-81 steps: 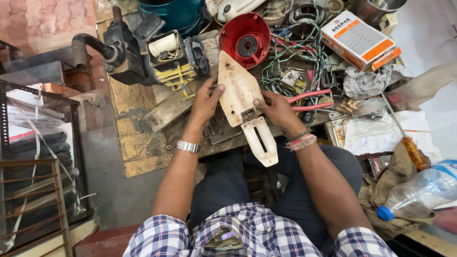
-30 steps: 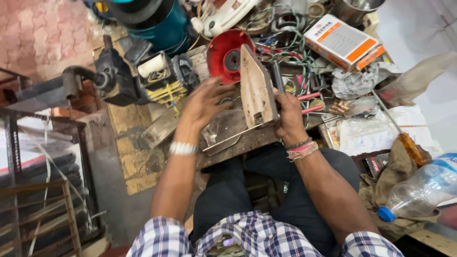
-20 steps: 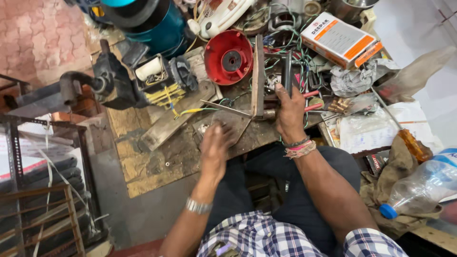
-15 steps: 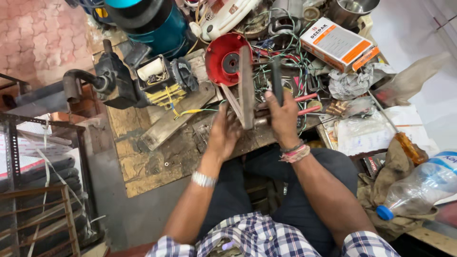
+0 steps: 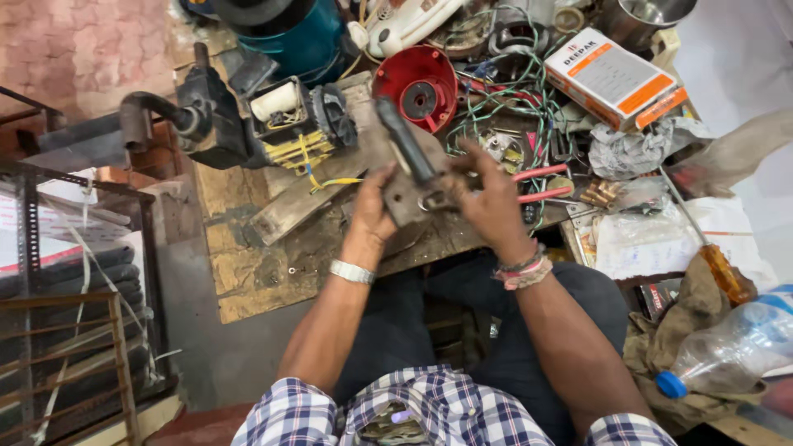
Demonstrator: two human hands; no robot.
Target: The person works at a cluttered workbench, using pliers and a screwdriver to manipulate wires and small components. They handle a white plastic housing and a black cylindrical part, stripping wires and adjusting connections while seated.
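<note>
Over the middle of the bench (image 5: pixel 273 264) I've got both hands on a worn flat metal-and-wood part (image 5: pixel 410 177) with a dark handle-like bar on it, tilted up off the surface. My left hand (image 5: pixel 373 206) is wrapped around its left edge, fingers curled behind it. My right hand (image 5: pixel 489 198) pinches the right side near a small metal ring, fingers partly spread, thumb pressing in. So both are closed on the same piece, held just above the bench edge over my lap.

Containers: a red round cap (image 5: pixel 415 83) sits just behind the part, hollow side up with a dark hub inside. An orange and white cardboard box (image 5: pixel 615 78) lies shut among tangled wires. A steel cup (image 5: pixel 643 15) is at the top edge; can't tell what's inside. A clear plastic bottle (image 5: pixel 731 347) with blue cap lies on rags at my right.
</note>
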